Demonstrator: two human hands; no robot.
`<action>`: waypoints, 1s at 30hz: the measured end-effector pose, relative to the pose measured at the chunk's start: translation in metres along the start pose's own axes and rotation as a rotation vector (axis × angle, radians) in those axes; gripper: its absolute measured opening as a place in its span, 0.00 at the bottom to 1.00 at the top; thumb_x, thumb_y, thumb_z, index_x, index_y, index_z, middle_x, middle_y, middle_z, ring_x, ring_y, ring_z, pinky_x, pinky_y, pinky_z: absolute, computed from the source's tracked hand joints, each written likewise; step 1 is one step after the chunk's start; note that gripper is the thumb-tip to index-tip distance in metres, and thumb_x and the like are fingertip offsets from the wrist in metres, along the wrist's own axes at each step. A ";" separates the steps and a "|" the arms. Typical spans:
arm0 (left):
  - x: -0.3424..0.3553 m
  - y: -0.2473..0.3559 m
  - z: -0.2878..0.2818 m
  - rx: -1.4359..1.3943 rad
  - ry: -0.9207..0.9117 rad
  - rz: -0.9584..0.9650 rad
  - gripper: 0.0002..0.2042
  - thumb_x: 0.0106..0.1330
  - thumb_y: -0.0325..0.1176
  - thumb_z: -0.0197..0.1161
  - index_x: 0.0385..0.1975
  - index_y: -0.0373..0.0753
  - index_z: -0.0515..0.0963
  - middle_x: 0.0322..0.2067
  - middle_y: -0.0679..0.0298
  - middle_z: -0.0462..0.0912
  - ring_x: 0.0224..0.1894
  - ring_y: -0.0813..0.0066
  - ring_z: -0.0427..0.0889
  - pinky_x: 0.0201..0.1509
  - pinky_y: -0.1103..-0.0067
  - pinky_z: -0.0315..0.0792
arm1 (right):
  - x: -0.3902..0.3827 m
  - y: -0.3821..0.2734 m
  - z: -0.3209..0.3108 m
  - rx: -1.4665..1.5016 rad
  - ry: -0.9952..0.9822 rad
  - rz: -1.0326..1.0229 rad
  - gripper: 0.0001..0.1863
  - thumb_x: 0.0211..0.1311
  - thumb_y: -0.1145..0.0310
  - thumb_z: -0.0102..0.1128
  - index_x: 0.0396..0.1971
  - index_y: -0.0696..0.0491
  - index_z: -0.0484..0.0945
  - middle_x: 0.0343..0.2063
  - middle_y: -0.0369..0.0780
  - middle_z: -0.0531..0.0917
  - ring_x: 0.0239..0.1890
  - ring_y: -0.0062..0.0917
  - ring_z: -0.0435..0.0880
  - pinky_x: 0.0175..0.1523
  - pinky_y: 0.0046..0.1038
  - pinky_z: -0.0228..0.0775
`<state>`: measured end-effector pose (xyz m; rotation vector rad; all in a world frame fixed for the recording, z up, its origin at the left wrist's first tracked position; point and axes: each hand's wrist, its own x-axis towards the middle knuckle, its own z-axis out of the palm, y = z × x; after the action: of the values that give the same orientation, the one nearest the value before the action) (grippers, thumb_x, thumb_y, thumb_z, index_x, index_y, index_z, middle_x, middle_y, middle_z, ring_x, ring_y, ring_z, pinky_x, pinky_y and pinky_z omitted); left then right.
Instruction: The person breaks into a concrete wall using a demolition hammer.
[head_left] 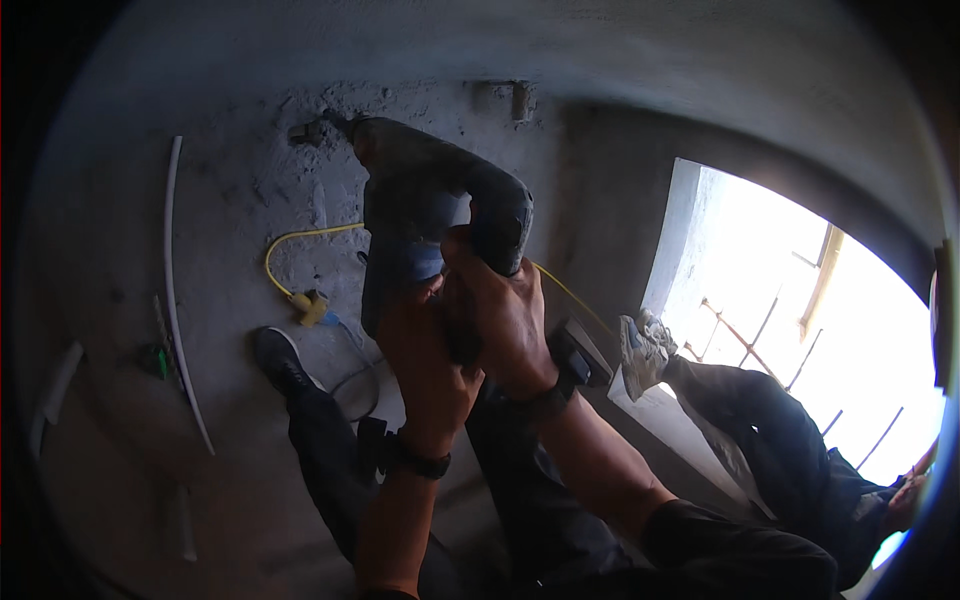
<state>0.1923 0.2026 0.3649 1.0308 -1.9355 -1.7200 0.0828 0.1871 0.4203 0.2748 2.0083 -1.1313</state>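
Note:
A dark rotary hammer [425, 150] is held up against the rough grey wall, its bit touching a chipped patch [318, 130] of plaster. My right hand [500, 310] is closed round the rear handle of the tool. Close beside it, my left hand [425, 340] is closed on the lower part of the tool's body, its fingertips partly hidden. Both wrists wear dark straps with small boxes. Behind the tool runs a yellow cable [300, 236] ending in a yellow connector [308, 306], joined to a blue plug [330, 318].
A white pipe [172, 270] leans along the left, near a small green object [156, 361]. My dark shoe [284, 360] stands below the connector. At the right, another person's legs [750, 420] and grey shoe [643, 355] are by a bright opening with thin metal bars [745, 345].

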 end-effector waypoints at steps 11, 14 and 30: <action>-0.020 -0.016 -0.008 0.515 0.046 -0.028 0.28 0.48 0.36 0.74 0.50 0.40 0.72 0.55 0.56 0.72 0.57 0.53 0.70 0.56 0.56 0.63 | -0.002 0.039 0.013 0.049 0.065 -0.008 0.13 0.63 0.69 0.63 0.43 0.60 0.78 0.19 0.31 0.76 0.18 0.13 0.72 0.25 0.20 0.64; -0.013 -0.027 -0.015 0.469 0.089 -0.019 0.27 0.49 0.35 0.73 0.50 0.41 0.73 0.52 0.57 0.73 0.56 0.54 0.71 0.54 0.57 0.63 | 0.010 0.044 0.029 0.019 0.011 -0.107 0.13 0.63 0.66 0.64 0.42 0.59 0.78 0.22 0.32 0.78 0.21 0.14 0.74 0.28 0.22 0.67; -0.007 -0.074 -0.013 0.065 -0.082 0.139 0.24 0.50 0.24 0.70 0.48 0.32 0.71 0.41 0.51 0.74 0.45 0.47 0.74 0.48 0.62 0.68 | 0.029 0.056 0.038 0.004 0.091 -0.074 0.12 0.59 0.67 0.67 0.36 0.60 0.79 0.23 0.33 0.78 0.24 0.15 0.75 0.31 0.22 0.67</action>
<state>0.2267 0.1981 0.2977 0.8370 -2.0739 -1.6568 0.1138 0.1841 0.3539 0.2596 2.1122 -1.1878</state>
